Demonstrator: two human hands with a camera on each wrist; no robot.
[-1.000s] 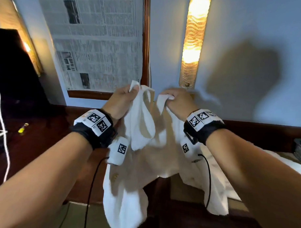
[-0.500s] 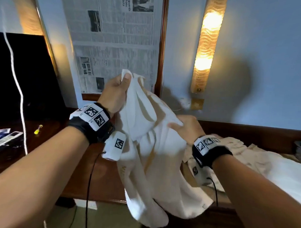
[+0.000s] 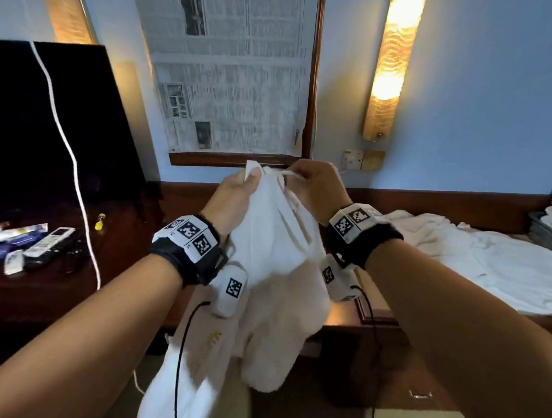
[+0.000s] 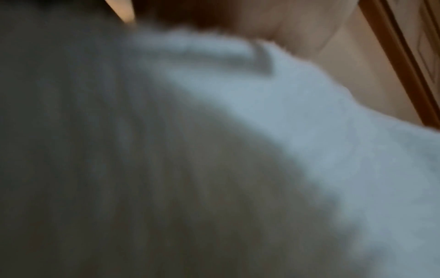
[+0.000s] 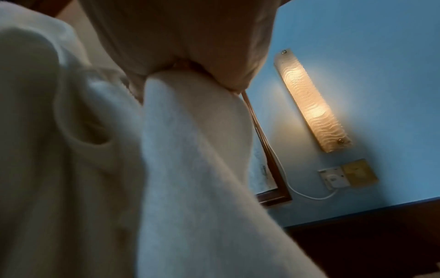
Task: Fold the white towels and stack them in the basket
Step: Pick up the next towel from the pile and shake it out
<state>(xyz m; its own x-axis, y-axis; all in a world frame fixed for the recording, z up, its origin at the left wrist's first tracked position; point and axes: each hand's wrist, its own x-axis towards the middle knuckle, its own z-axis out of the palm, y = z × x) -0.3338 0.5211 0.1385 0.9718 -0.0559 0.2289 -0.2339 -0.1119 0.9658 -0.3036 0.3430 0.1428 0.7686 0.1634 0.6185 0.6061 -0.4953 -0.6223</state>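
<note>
A white towel (image 3: 272,290) hangs in the air in front of me, bunched and drooping below the table edge. My left hand (image 3: 237,192) pinches its top corner between thumb and fingers. My right hand (image 3: 313,185) grips the top edge right beside it, the two hands almost touching. In the left wrist view the towel (image 4: 262,131) fills the blurred frame. In the right wrist view my right hand (image 5: 190,56) clamps a fold of the towel (image 5: 190,169). More white towels (image 3: 485,263) lie loose on the table at right. The dark basket (image 3: 546,230) holds folded towels at the far right edge.
A dark wooden table (image 3: 46,288) carries a remote (image 3: 53,241), packets and a yellow marker (image 3: 99,221) at left. A black screen (image 3: 52,123) with a white cable (image 3: 73,158) stands behind. A lit wall lamp (image 3: 389,65) and a newspaper-covered frame (image 3: 229,72) are on the blue wall.
My right hand rose from the towel's middle up to its top edge, next to the left hand. The left hand lowered a little. The view tilted down.
</note>
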